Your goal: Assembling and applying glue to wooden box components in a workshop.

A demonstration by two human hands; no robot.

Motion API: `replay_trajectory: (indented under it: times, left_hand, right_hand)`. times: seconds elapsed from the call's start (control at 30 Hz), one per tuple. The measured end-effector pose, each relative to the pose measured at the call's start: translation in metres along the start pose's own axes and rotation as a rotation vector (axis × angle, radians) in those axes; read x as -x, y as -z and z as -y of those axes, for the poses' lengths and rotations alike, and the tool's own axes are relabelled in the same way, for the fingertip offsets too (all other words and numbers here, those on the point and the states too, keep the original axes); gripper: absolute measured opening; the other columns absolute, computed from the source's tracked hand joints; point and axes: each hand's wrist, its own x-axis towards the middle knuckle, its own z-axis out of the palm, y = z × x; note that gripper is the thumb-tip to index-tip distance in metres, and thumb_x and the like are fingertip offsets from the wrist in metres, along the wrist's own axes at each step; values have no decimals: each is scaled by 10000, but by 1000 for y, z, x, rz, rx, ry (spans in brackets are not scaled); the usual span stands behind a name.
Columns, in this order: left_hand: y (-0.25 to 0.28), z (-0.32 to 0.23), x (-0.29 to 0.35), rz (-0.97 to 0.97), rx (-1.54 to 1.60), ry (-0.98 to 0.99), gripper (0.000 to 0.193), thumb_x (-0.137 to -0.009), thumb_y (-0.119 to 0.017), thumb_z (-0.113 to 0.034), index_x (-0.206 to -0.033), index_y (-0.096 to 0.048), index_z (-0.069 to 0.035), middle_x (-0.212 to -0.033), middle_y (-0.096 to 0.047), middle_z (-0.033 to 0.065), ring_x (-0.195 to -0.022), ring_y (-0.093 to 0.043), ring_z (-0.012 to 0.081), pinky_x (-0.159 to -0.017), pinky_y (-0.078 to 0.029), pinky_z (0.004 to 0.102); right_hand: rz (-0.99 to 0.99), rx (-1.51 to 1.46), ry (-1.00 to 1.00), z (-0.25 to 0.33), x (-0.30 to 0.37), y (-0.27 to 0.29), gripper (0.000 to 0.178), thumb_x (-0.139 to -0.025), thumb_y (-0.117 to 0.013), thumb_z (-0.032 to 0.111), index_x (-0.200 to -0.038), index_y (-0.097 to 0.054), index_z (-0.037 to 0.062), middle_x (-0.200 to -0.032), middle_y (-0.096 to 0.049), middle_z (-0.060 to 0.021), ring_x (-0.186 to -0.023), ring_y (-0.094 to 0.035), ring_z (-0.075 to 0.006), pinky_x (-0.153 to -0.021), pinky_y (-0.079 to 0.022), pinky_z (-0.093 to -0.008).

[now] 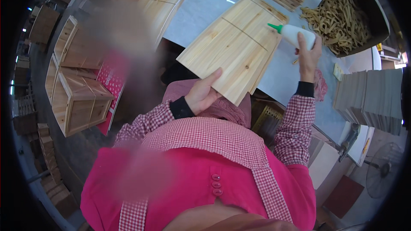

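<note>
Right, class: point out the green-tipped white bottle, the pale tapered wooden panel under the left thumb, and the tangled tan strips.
Green-tipped white bottle [291, 34]: head view, its white body.
Pale tapered wooden panel [233, 50]: head view, its upper face.
Tangled tan strips [345, 23]: head view, the pile's middle.

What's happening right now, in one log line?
left hand: holding wooden panel by near edge | right hand: holding white bottle, green nozzle over panel | nearby: tan strips in box

The head-worn fisheye view looks steeply down from close above the checked apron [205, 134] toward the tabletop [195, 15].
</note>
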Motion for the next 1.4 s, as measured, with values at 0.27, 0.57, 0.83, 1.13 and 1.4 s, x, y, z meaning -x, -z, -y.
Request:
replay_trajectory:
  times: [0.27,0.57,0.83,1.13,1.4]
  left_hand:
    - [0,10,-9,39,23,-15,528,-929,-608,-184,-1362,-350,-27,-1320,-483,136,-1209,-508,270,-1014,-451,445]
    - [-1,6,-8,38,12,-9,526,-933,-604,-195,-1361,-351,-24,-1317,-486,134,-1194,-520,265,-1004,-463,436]
    - [-11,-2,-7,21,-43,4,548,-947,-584,-227,-1378,-323,-14,-1330,-468,137,-1214,-502,248,-1031,-444,404]
    - [-19,-6,-14,-23,-52,6,529,-944,-586,-221,-1366,-344,-15,-1333,-460,137,-1221,-493,257,-1029,-448,400]
    - [-34,-16,3,93,19,6,480,-932,-596,-188,-1333,-396,-17,-1294,-525,126,-1186,-535,240,-1010,-469,377]
  right_hand:
    - [84,70,335,8,21,-86,422,-785,-759,248,-1057,-544,6,-892,-628,-131,-791,-629,-224,-706,-507,-343]
    - [180,155,474,18,21,-78,397,-770,-759,224,-1051,-558,28,-884,-633,-161,-775,-634,-254,-696,-506,-349]
    - [111,318,495,14,41,1,356,-784,-741,185,-1048,-563,26,-849,-635,-154,-740,-635,-246,-661,-506,-347]
    - [-55,211,290,-26,55,43,325,-816,-722,185,-1044,-558,22,-865,-618,-90,-646,-595,-174,-584,-495,-302]
    - [-319,-535,-66,2,51,47,319,-869,-678,259,-1002,-529,10,-805,-585,-68,-515,-523,-103,-401,-398,-227]
